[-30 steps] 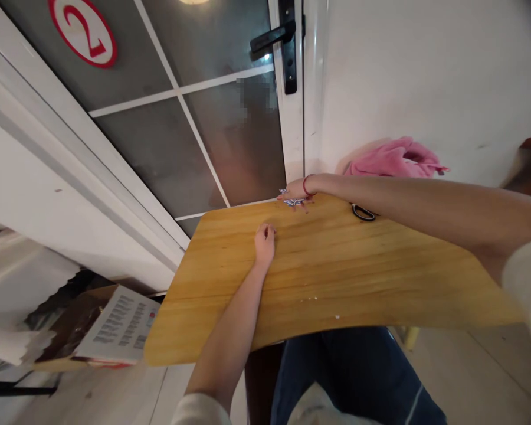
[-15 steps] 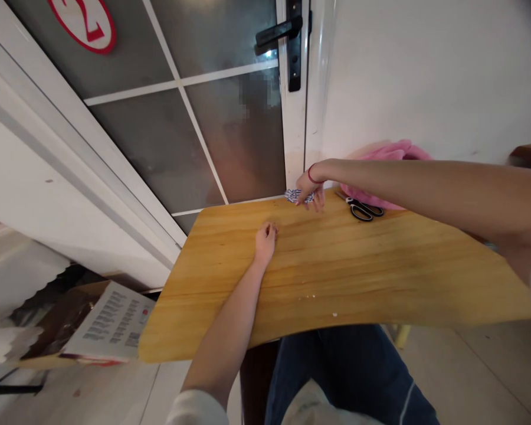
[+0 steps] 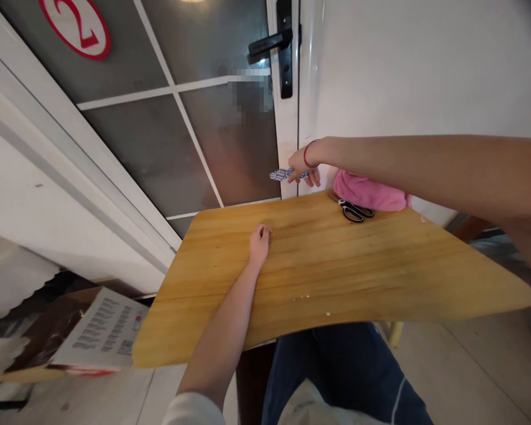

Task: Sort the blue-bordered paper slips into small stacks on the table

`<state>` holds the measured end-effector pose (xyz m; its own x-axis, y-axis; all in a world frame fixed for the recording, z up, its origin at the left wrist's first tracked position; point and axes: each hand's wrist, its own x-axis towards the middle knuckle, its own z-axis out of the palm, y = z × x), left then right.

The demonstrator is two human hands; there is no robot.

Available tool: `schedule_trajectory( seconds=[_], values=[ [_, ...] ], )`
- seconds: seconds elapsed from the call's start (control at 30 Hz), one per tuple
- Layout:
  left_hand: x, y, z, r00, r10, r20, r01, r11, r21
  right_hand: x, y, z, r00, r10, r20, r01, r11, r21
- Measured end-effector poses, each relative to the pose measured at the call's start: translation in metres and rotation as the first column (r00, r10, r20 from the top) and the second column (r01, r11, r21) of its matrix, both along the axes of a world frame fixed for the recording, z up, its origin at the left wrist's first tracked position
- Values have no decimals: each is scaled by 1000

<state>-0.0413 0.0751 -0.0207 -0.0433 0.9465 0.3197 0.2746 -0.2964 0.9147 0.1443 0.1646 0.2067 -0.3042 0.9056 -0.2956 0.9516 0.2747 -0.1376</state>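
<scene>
My right hand (image 3: 301,167) is raised above the table's far edge, pinching a small piece of blue-and-white patterned material (image 3: 280,175). I cannot tell whether it is cloth or paper. A red cord circles that wrist. My left hand (image 3: 260,241) rests on the wooden table (image 3: 363,265) with its fingers curled in, and nothing shows in them. Scissors with black handles (image 3: 356,211) lie below and to the right of my right hand. Behind them sits a bundle of pink cloth (image 3: 367,192), partly covered by my right forearm.
A white-framed door (image 3: 230,136) with dark panes and a black handle (image 3: 272,42) stands just beyond the table. Tiny white scraps (image 3: 328,314) lie near the table's front edge. An open cardboard box (image 3: 97,330) is on the floor at left.
My right hand has lifted off the tabletop with the patterned piece, rising toward the door. My left hand stays in place on the table. The view has shifted slightly.
</scene>
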Motion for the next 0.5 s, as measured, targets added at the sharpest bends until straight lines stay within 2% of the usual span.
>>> schedule_trajectory(
  seconds=[0.07,0.17,0.33,0.5],
  values=[
    [-1,2,-2,1000,12,10,-12,1000,4,1,-2,2,992,-54,114,62,996,-63],
    [-2,5,-5,998,47,33,-48,999,15,2,-13,1,978,-36,204,53,995,-79],
    [-5,10,-8,995,90,52,-91,996,22,0,-34,5,965,-30,261,47,997,-58],
    [-5,9,-7,996,83,42,-84,996,22,-2,-36,9,958,-24,286,27,1000,-8]
  ],
)
